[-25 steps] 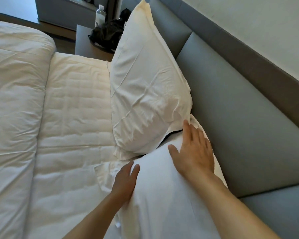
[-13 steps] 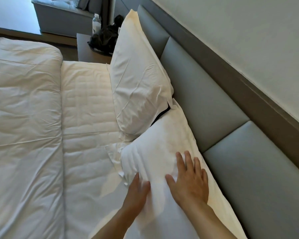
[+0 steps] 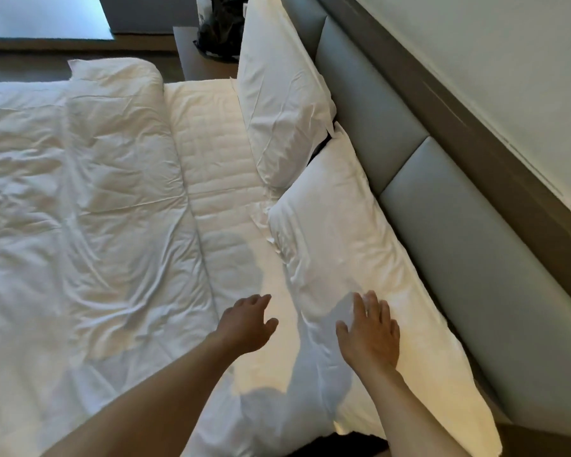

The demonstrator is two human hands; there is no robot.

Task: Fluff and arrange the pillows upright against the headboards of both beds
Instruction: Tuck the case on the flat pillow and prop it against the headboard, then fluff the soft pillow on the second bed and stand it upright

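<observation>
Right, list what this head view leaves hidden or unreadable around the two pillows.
- Far pillow: top corner cut off by the frame's upper edge.
- Near pillow: lower end partly behind the right hand and forearm.
- Dark bag on the nightstand: blurred, cropped; contents unreadable.
- Second bed: out of frame.

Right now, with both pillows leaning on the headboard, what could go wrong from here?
1. The near pillow leans at a slant against the grey headboard, and no hand grips it: the right hand is spread open over it, the left hand is open over the sheet. It may slump flat.
2. Its top corner tucks behind the far pillow; any nudge could tip that one.
3. Its bed-side edge is creased, so fluffing looks unfinished.
</observation>
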